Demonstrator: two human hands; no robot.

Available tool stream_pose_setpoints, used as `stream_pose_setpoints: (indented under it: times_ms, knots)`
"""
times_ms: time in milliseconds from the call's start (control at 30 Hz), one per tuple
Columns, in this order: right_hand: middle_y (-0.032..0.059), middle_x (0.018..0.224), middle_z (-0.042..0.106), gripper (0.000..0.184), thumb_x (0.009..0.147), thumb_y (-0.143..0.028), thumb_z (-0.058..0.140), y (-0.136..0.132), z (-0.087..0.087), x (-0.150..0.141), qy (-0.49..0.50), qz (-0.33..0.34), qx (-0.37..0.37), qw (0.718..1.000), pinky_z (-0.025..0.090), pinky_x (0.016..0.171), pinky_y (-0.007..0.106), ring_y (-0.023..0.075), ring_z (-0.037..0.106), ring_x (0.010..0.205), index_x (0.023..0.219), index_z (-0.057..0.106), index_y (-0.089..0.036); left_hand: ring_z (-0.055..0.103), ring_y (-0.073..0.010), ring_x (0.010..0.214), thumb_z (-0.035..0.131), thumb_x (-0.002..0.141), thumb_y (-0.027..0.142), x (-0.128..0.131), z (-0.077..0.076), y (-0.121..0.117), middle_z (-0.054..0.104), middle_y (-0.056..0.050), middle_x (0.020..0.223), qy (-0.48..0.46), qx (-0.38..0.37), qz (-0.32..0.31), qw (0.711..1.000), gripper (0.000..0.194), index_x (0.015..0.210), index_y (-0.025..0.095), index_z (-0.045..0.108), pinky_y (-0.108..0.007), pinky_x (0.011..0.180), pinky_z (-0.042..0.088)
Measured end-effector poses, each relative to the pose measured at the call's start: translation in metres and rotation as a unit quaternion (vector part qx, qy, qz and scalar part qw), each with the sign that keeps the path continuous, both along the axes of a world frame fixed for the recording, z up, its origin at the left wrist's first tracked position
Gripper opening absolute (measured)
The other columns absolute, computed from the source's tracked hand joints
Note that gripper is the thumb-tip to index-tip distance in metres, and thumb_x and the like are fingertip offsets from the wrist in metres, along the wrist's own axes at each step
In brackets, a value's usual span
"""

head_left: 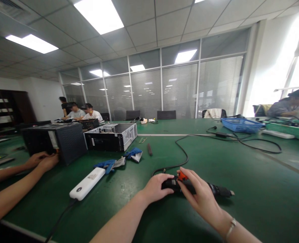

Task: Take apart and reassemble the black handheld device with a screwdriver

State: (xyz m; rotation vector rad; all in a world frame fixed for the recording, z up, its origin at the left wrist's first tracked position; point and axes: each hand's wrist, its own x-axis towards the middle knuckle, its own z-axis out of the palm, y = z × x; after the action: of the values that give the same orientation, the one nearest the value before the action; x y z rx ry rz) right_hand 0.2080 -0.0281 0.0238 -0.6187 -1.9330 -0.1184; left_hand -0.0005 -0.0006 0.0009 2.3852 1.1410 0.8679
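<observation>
A black corded electric screwdriver (216, 190) lies along the green table in front of me, its metal tip pointing right. Its rear end sits in my left hand (156, 187), with thumb and fingers closed around it. My right hand (198, 189) is over the middle of the tool, thumb and fingertips pinching a small orange-red piece (182, 176). Whether that piece is fixed to the tool, I cannot tell. The fingers partly hide the tool's middle. From its rear end a black cord (186, 157) runs away across the table.
Left of me, another person's hands (47, 160) work at a black computer case (71, 143). An opened case (111, 136), blue-grey gloves (109, 165), a white power strip (87, 184) and a dark bar (149, 149) lie nearby. Farther right are a blue basket (240, 125) and a green basket (288, 130).
</observation>
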Motion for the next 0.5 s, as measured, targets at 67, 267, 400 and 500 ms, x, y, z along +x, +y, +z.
stream_pose_setpoints:
  times_ms: [67, 267, 400, 500]
  knots:
    - [0.0099, 0.11, 0.061, 0.043, 0.093, -0.02, 0.051, -0.0002, 0.0, 0.0001, 0.004, -0.006, 0.014, 1.0, 0.058, 0.077, 0.032, 0.021, 0.065, 0.095, 0.136, 0.044, -0.026, 0.06, -0.024, 0.111, 0.079, 0.074, 0.027, -0.0001, -0.0006, 0.0004, 0.064, -0.006, 0.121, -0.002, 0.001, -0.002, 1.0, 0.056, 0.126, 0.025, 0.059, -0.035, 0.101, 0.043]
    - [0.0102, 0.117, 0.06, 0.052, 0.095, -0.017, 0.045, 0.0004, -0.0035, 0.001, 0.009, -0.014, -0.028, 0.999, 0.057, 0.083, 0.033, 0.0207, 0.063, 0.102, 0.144, 0.031, -0.025, 0.06, -0.0247, 0.11, 0.079, 0.073, 0.027, -0.0002, -0.0011, 0.0012, 0.065, -0.006, 0.121, 0.007, 0.0, 0.005, 1.0, 0.057, 0.126, 0.023, 0.059, -0.036, 0.1, 0.044]
    - [0.0116, 0.121, 0.056, 0.054, 0.093, -0.019, 0.051, 0.0014, -0.0059, 0.0008, 0.003, -0.014, -0.015, 1.0, 0.055, 0.086, 0.037, 0.0228, 0.061, 0.106, 0.144, 0.032, -0.025, 0.06, -0.0244, 0.111, 0.079, 0.073, 0.027, 0.0001, -0.001, 0.0008, 0.065, -0.006, 0.122, 0.003, 0.003, 0.005, 1.0, 0.057, 0.126, 0.023, 0.059, -0.035, 0.1, 0.044]
    - [0.01, 0.112, 0.058, 0.048, 0.093, -0.018, 0.053, 0.0018, -0.0039, 0.001, 0.009, -0.012, 0.01, 1.0, 0.056, 0.078, 0.033, 0.0212, 0.062, 0.096, 0.138, 0.04, -0.027, 0.06, -0.0241, 0.111, 0.079, 0.073, 0.026, -0.0002, -0.0014, 0.0005, 0.065, -0.006, 0.122, -0.001, 0.0, 0.006, 1.0, 0.057, 0.126, 0.024, 0.058, -0.035, 0.1, 0.043]
